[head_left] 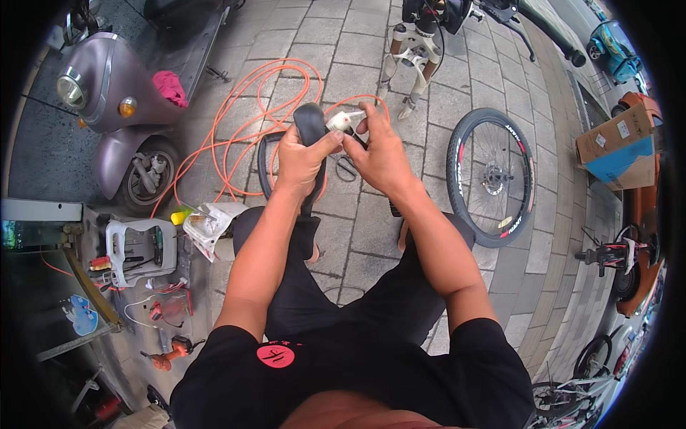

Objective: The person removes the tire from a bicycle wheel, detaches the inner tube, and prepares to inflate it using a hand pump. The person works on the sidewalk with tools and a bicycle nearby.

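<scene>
My left hand (299, 161) is closed round a black rubber inner tube (309, 123), its thumb pointing toward my right hand. The tube's flattened top stands above the fist, and more of it hangs below. Close beside it, my right hand (380, 151) is closed on a small white piece (339, 121) with a thin pale end. The fingers partly cover this piece, and its exact kind is unclear. Both hands are in front of me, above the paving between my knees. A dark looped object (346, 169) lies on the ground just beyond the hands.
An orange hose (223, 146) lies coiled ahead to the left, near a parked scooter (132, 107). A bicycle wheel (493, 177) lies at right. A bicycle fork (414, 64) stands ahead. Left of me are a grey plastic frame (114, 250), a white bag (213, 225) and an orange drill (171, 353).
</scene>
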Motion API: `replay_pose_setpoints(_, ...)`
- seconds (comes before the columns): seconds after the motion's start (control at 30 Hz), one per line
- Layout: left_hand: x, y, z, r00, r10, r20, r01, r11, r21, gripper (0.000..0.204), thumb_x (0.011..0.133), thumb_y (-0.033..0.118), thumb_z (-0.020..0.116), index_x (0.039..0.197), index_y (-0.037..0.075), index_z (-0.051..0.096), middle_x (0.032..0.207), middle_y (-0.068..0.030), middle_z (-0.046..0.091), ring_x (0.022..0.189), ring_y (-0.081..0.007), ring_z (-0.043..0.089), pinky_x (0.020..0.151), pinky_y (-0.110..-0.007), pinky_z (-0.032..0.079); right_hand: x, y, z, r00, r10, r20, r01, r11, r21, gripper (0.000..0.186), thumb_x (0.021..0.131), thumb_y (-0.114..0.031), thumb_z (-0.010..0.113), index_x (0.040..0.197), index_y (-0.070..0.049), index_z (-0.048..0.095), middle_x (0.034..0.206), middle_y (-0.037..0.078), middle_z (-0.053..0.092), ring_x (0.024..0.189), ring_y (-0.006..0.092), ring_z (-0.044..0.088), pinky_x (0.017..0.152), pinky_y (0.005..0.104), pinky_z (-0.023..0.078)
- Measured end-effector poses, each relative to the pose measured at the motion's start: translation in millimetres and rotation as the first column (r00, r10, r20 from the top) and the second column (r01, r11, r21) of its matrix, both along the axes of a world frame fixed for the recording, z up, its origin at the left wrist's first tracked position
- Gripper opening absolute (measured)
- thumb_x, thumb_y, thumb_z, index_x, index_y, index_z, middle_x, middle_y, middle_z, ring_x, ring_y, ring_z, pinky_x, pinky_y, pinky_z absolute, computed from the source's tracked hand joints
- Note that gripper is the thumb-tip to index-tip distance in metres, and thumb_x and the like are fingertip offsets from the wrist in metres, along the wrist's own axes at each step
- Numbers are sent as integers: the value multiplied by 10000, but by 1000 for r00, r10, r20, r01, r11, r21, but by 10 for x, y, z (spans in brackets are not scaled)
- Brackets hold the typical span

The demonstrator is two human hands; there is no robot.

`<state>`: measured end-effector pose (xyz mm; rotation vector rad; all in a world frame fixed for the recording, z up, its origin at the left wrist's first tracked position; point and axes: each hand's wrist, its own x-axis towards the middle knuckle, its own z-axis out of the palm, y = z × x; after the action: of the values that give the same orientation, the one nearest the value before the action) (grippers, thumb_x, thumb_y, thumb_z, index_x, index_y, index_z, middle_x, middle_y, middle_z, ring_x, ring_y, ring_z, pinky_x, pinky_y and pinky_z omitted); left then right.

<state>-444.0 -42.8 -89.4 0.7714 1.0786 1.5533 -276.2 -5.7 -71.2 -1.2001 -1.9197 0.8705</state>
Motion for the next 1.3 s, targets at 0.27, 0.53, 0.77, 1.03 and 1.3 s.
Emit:
replay_pose_setpoints(0.27,0,22,26,994,100,51,-96,992,-81,348,853,51,868,1124,63,649,1002,-21,706,859,-125,683,734,-295,559,-143,-51,-89,999,36,-23,-36,999,23,744,918,-209,779,1516,38,411,1104,221,653,952,397,689,812,457,560)
replay_pose_setpoints(0.53,44,19,-3,971,212,-113,-222,970,-94,430,832,13,862,1199,-2,638,1065,-45,703,930,-136,681,839,-308,562,-225,-74,-307,996,89,-19,-87,994,70,770,931,-191,739,1540,26,322,1289,323,582,1122,506,637,919,512,546)
replay_pose_setpoints(0.77,28,-28,40,964,250,-92,-258,962,-92,390,840,-17,840,1197,15,685,1036,-44,725,903,-140,694,832,-292,566,-211,-90,-149,993,81,90,-86,995,53,729,908,-226,777,1481,32,408,1182,278,609,1099,461,652,877,503,561)
replay_pose_setpoints(1.03,33,-23,21,967,241,-89,-244,969,-28,466,816,1,866,1214,-9,625,1046,-57,709,901,-138,691,809,-301,585,-151,-111,-152,960,-16,279,-98,915,391,536,894,-314,782,1280,1,587,1004,188,650,723,421,699,605,496,563)
replay_pose_setpoints(1.3,41,-53,41,950,275,-149,-273,962,32,429,827,-19,851,1200,-5,640,1034,-52,713,892,-122,685,804,-293,582,-222,-159,-284,960,7,280,-117,919,378,371,909,-305,766,1145,-34,673,911,138,654,726,372,679,626,462,556)
